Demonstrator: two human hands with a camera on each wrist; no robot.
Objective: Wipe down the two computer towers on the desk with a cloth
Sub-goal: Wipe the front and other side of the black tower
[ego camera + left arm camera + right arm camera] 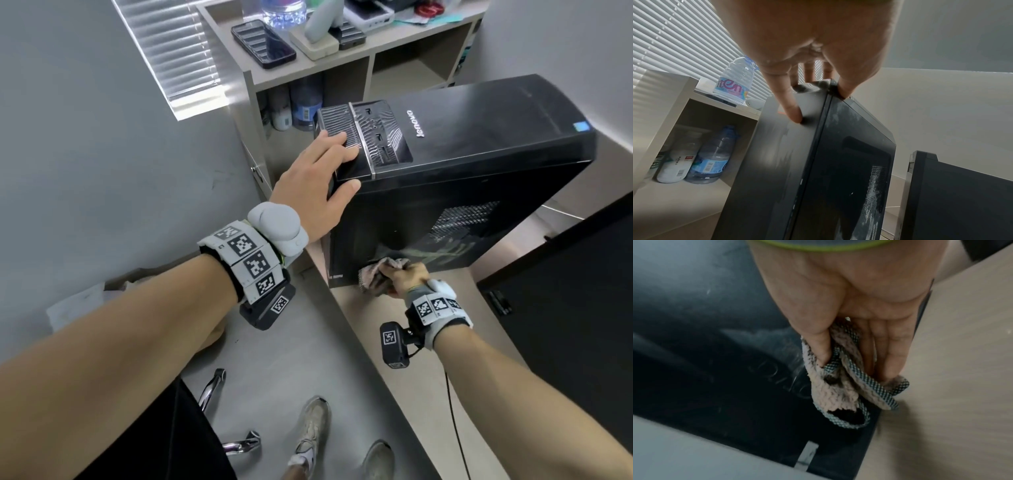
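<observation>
left hand [317,178] flat on the top front corner of the black Lenovo computer tower [479,144], fingers spread, thumb over the side edge | tower stands upright on the beige wooden desk [394,394] | right hand [406,278] grips a crumpled pinkish cloth [371,277] against the tower's lower side panel | second black tower [565,308] beside it
</observation>
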